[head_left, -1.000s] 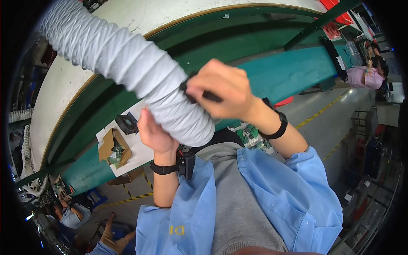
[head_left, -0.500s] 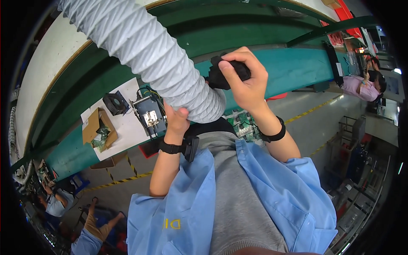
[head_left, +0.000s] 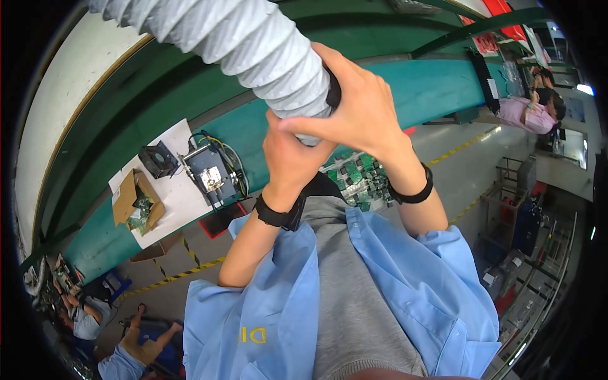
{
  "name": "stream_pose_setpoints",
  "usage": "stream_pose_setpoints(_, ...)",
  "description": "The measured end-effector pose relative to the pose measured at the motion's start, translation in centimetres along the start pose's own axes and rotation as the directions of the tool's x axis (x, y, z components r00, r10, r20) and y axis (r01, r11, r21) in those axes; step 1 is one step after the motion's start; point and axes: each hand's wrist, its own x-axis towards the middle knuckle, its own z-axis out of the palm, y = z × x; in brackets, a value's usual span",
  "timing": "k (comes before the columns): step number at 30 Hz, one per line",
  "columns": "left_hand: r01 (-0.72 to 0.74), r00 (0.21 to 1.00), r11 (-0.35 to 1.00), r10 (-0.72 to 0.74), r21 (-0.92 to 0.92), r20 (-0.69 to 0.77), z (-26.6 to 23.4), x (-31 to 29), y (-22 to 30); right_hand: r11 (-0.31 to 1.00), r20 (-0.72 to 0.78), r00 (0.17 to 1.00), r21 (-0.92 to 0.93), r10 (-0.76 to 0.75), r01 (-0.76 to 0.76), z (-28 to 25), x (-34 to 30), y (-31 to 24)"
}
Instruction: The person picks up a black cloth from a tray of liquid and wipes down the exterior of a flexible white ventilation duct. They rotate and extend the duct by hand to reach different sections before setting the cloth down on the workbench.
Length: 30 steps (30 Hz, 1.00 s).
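A thick grey ribbed flexible hose (head_left: 253, 57) comes down from the upper left to my two hands. My right hand (head_left: 364, 107) wraps round its lower end, thumb across the front and fingers over the far side. A black piece (head_left: 333, 92) shows at the hose's end under that hand; its exact kind is partly hidden. My left hand (head_left: 292, 155) closes round the underside of the same end, with most of its fingers out of sight behind the hose. Both hands touch each other there.
Along the green bench (head_left: 437, 88) lies a white sheet (head_left: 174, 218). On it are a wired metal fixture (head_left: 212, 177), a black housing (head_left: 158, 159) and a cardboard box (head_left: 120, 206) holding green boards. Several circuit boards (head_left: 358, 177) sit close to my waist. Other people are at both sides.
My right hand has brought the black piece down and left against the hose end and now grips both. My left hand has shifted right, under the end. The hose end has risen slightly.
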Motion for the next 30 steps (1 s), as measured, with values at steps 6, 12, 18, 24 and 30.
stream_pose_setpoints(6, -0.027, 0.996, 0.992, 0.017, -0.123, -0.086, 0.7, -0.4, 3.4, 0.991, -0.018, 1.0, 0.133, -0.001, 0.004, -2.2, 2.5, 1.0)
stream_pose_setpoints(12, -0.199, 0.974, 0.941, 0.159, -0.272, -0.162, 1.3, -1.2, 1.6, 0.918, -0.014, 1.0, 0.397, -0.003, 0.008, -2.9, 5.1, -0.8)
stream_pose_setpoints(18, -0.13, 0.986, 0.91, 0.078, -0.393, -0.145, 0.2, -1.3, 2.0, 0.861, -0.081, 0.996, 0.505, -0.026, 0.064, -2.4, 6.8, -2.6)
stream_pose_setpoints(24, -0.127, 0.977, 0.96, 0.078, -0.25, -0.199, -0.5, -2.3, 2.3, 0.837, -0.265, 0.962, 0.509, -0.069, 0.201, -4.8, 8.3, -3.6)
stream_pose_setpoints(30, -0.348, 0.927, 0.933, 0.329, -0.087, -0.181, -2.8, -1.2, 0.1, 0.857, -0.209, 0.975, 0.486, -0.075, 0.17, -4.2, 8.0, -6.2)
